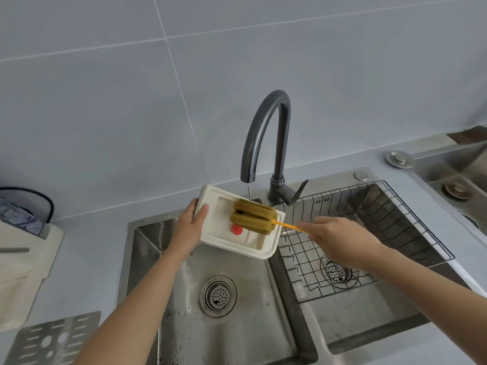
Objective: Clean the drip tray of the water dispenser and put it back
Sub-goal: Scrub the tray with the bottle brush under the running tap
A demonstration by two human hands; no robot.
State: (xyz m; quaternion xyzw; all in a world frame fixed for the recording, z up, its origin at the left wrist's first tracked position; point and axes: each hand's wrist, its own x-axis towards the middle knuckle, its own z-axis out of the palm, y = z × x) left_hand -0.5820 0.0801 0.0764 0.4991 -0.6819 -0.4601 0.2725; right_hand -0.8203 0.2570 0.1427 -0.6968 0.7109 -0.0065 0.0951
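My left hand (190,224) grips the left end of the white drip tray (218,237), holding it tilted over the left sink basin. A red float (236,229) sits in the tray's recess. My right hand (334,237) holds the orange handle of a brownish-yellow sponge brush (253,216), whose head presses into the tray. A thin stream of water falls from the dark faucet (266,133) onto the sponge.
The double steel sink has a left basin with a drain strainer (218,295) and a right basin holding a wire rack (369,233). A perforated metal grille plate (50,341) lies on the counter at lower left, beside a cream board (23,272).
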